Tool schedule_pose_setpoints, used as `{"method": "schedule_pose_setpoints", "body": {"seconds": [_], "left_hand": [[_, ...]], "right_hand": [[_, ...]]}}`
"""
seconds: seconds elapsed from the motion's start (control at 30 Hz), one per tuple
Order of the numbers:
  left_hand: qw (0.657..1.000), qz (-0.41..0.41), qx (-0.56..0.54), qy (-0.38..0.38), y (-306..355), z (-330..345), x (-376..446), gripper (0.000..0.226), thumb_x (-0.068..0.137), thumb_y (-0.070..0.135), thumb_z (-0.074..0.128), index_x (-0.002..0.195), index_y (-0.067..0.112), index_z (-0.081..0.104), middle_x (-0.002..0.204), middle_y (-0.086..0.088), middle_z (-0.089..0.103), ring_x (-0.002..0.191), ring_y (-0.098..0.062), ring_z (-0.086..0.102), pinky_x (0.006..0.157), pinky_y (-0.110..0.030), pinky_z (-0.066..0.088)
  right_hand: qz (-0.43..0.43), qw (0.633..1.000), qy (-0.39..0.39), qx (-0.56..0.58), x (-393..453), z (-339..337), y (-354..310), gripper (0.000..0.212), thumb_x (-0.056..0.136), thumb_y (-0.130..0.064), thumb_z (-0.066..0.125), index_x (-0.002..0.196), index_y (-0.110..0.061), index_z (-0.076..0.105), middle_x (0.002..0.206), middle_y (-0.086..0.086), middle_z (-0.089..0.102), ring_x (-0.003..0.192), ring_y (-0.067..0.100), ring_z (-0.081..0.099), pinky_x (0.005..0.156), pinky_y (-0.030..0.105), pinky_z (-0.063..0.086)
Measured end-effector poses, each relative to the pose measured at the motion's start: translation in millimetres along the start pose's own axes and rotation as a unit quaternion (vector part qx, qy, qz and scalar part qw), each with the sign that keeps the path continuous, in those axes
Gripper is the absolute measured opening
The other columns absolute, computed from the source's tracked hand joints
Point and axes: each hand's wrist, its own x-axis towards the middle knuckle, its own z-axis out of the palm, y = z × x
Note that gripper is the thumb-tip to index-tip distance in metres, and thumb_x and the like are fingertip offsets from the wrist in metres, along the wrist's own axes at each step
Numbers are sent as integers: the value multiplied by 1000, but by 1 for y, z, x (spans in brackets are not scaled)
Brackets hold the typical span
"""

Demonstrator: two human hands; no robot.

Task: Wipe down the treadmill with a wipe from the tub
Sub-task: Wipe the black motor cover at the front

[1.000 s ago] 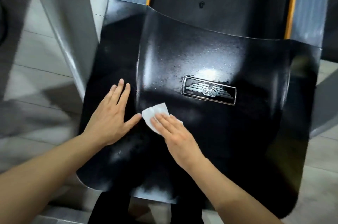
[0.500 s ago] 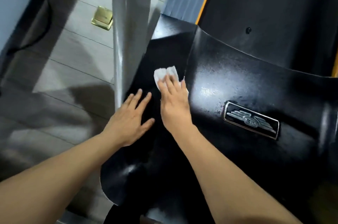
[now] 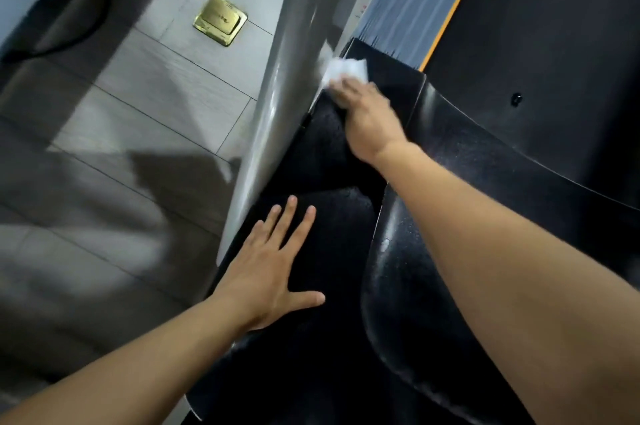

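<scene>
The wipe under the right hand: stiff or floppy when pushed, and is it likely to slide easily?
Probably floppy: the wipe looks crumpled and bunched ahead of the right hand. It likely glides easily, since the black cover looks glossy and smooth. Probably very light: flat fingers alone seem to move it. The left hand rests flat on the cover.

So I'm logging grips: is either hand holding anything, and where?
The right hand presses the wipe, fingers over its near edge. The left hand holds nothing.
</scene>
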Motion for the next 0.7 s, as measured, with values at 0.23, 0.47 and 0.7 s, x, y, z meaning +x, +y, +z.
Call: {"method": "schedule_pose_setpoints", "body": {"seconds": [0.23, 0.47, 0.7], "left_hand": [[1000, -3, -12, -3, -1, 1, 2, 124, 81, 79, 58, 146, 42, -41, 153, 9, -51, 146, -16, -39, 127, -39, -9], [1000, -2, -22, -14, -2, 0, 2, 124, 81, 77, 60, 145, 44, -41, 151, 11, -53, 144, -14, -43, 125, -38, -13], [999, -9, -12, -32, 1, -2, 4, 125, 81, 78, 60, 144, 43, -43, 151, 8, -54, 145, -17, -41, 126, -39, -12]], "right_hand": [[-64, 996, -35, -45, 28, -9, 32, 68, 92, 6, 31, 157, -16, 32, 165, 7, 27, 151, 28, 28, 124, 31, 11], [-7, 1000, 6, 5, 40, -18, 21, 66, 91, 7, 37, 153, -14, 41, 163, 12, 30, 149, 38, 27, 123, 46, 20], [-139, 988, -64, 0, -11, -22, 45, 63, 94, 5, 34, 151, -18, 47, 160, 9, 38, 150, 27, 31, 125, 30, 12]]}}
